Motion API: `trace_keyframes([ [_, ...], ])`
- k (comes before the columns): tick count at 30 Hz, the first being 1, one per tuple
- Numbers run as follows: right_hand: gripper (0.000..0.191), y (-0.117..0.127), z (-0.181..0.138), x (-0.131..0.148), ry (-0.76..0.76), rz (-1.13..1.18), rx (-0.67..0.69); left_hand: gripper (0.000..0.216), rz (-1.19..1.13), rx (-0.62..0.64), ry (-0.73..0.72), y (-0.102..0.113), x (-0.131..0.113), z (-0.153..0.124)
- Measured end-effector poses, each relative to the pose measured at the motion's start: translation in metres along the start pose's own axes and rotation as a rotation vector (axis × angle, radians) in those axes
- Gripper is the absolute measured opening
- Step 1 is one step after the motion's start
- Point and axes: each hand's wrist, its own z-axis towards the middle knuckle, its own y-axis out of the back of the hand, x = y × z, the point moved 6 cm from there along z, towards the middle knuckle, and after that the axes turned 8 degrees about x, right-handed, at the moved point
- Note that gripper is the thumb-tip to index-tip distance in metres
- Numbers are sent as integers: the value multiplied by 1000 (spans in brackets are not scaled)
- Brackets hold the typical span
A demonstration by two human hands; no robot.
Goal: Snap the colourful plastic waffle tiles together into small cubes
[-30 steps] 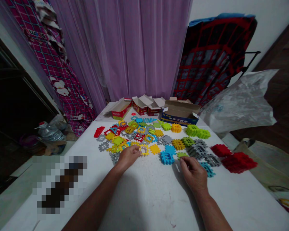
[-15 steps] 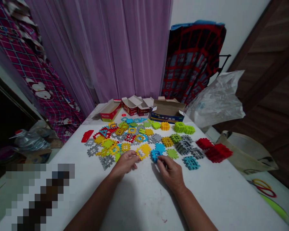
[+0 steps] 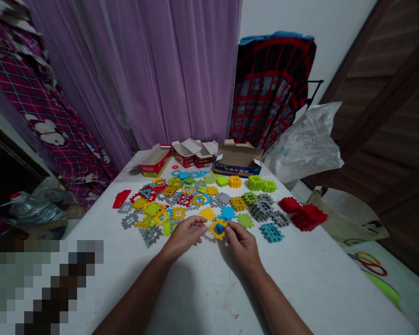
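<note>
A yellow toothed frame tile (image 3: 214, 234) stands in front of a blue block piece (image 3: 219, 228), which shows through its opening. My right hand (image 3: 243, 244) pinches this pair at the right side with thumb and fingers. Bent inward, the fingers of my left hand (image 3: 186, 235) meet the yellow tile's left edge; their exact contact is hard to see. Just behind lie a solid yellow tile (image 3: 207, 213) and a light blue tile (image 3: 228, 212). A lime green tile (image 3: 245, 220) rests beyond my right hand.
Mixed interlocking tiles (image 3: 177, 200) spread over the white table (image 3: 209, 298) on the left. Stacks stand on the right: red (image 3: 310, 217), grey (image 3: 261, 211), teal (image 3: 272, 232) and green (image 3: 254, 183). Open cardboard boxes (image 3: 237, 170) line the back. A plastic bag (image 3: 303, 144) hangs over the right edge.
The yellow frame tile has moved right from my left hand's side and now sits in front of the blue piece. My view has shifted slightly to the right.
</note>
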Motion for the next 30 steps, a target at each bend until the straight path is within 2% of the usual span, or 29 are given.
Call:
trace_keyframes([
  [4,28,-3,1,-1,30,-18,64,39,89,41,1,-4,-6,-1],
  [9,37,-2,-1,-18,-84,47,17,39,67,67,71,-13,3,4],
  [13,37,5,2,-18,-114,10,6,39,-28,-5,137,-9,8,6],
  [18,28,11,4,-1,4,-124,-26,44,-157,-115,186,2,10,3],
  [22,23,0,2,5,52,-193,7,44,-189,-124,176,3,11,2],
  [30,26,-7,2,1,6,-197,-22,43,-213,-125,194,1,15,6],
])
